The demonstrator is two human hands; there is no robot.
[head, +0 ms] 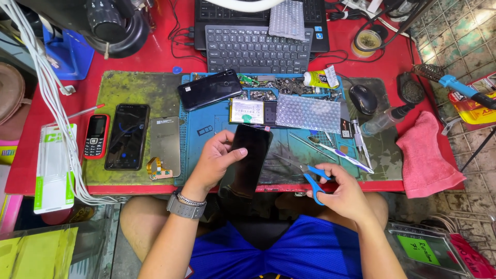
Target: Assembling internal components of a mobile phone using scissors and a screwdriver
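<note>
We recorded the left hand at centre frame, fingers wrapped round the left edge of a black smartphone and the thumb laid across its dark screen; the grip was closed firmly on the phone. The phone stood tilted over the near edge of the blue work mat, its lower end reaching past the red table edge toward the lap. A wristwatch and a chain bracelet sat on that wrist.

The right hand, lower right of centre, held blue-handled scissors; fingers were through the loops, and the blades pointed left toward the phone, just short of it. We could not tell whether the blades were parted.

Elsewhere on the mat: a second dark phone lay tilted at upper centre, a white battery just below it, and a sheet of bubble wrap to the right of the battery. A toothbrush and tweezers lay right of the held phone. On the green pad at left we noted a small red keypad phone, a black smartphone face up and a grey back panel with a flex cable. A keyboard sat at top centre, a mouse at right, and a pink cloth at far right.
</note>
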